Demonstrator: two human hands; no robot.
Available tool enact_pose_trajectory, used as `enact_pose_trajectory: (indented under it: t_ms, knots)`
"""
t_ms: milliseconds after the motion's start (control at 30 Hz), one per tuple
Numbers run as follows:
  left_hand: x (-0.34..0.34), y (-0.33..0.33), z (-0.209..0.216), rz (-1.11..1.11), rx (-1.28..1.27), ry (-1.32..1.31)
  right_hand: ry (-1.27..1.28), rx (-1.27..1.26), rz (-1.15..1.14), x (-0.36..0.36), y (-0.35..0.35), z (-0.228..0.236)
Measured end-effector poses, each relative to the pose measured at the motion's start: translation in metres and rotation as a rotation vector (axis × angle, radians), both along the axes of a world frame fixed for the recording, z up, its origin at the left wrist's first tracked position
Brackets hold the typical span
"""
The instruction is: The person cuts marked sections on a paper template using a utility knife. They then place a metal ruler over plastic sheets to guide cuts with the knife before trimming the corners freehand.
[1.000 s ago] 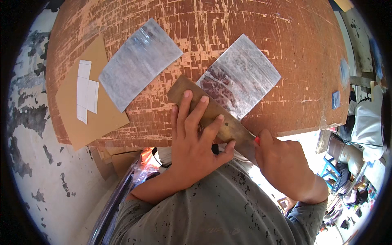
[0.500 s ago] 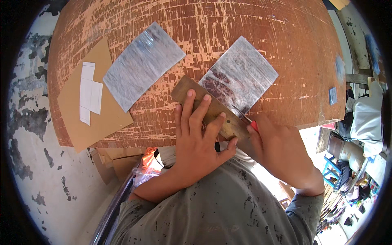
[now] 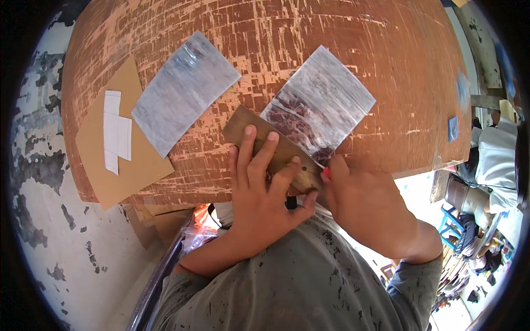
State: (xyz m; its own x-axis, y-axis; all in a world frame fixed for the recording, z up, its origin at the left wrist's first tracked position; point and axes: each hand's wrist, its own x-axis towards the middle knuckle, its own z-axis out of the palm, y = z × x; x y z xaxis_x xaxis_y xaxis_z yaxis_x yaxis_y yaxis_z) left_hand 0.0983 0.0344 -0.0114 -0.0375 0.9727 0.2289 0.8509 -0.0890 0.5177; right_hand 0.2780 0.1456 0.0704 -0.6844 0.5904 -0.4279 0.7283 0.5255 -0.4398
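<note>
Tan cardboard (image 3: 142, 168), white cutout (image 3: 116, 132), bar (image 3: 286, 149) along sheet (image 3: 320, 99)

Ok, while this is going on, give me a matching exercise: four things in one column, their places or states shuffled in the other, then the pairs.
Things:
1. Left hand
2. Right hand
3. White paper piece
4. Small blue piece

Places or states:
A. Closed around a red tool
B. Near the right edge of the table
C. Fingers spread on a brown bar
D. Lying on a tan sheet

Pairs: 1-C, 2-A, 3-D, 4-B
</note>
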Motion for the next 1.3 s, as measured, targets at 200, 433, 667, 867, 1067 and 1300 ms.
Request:
enact_pose_trajectory:
  t_ms: [200, 433, 667, 867, 1067, 1300]
  knots:
    - [0.0, 0.0, -0.001, 0.015, 0.007, 0.046, -0.15, -0.082, 0.046, 0.028, -0.003, 0.013]
    - [-0.003, -0.002, 0.0, -0.002, 0.01, 0.054, -0.201, -0.13, 0.099, 0.033, 0.004, 0.028]
    - [0.0, 0.001, 0.001, -0.013, 0.004, 0.034, 0.091, -0.027, -0.044, 0.011, 0.003, 0.001]
    - [-0.002, -0.001, -0.002, 0.004, 0.004, 0.022, 0.009, -0.094, -0.014, 0.002, 0.007, 0.003]
    - [-0.003, 0.0, 0.001, -0.003, -0.008, 0.038, 0.072, -0.083, -0.023, -0.002, 0.005, 0.0]
    - [0.0, -0.001, -0.003, 0.015, 0.007, 0.035, -0.039, 0.055, 0.06, 0.0, 0.0, 0.0]
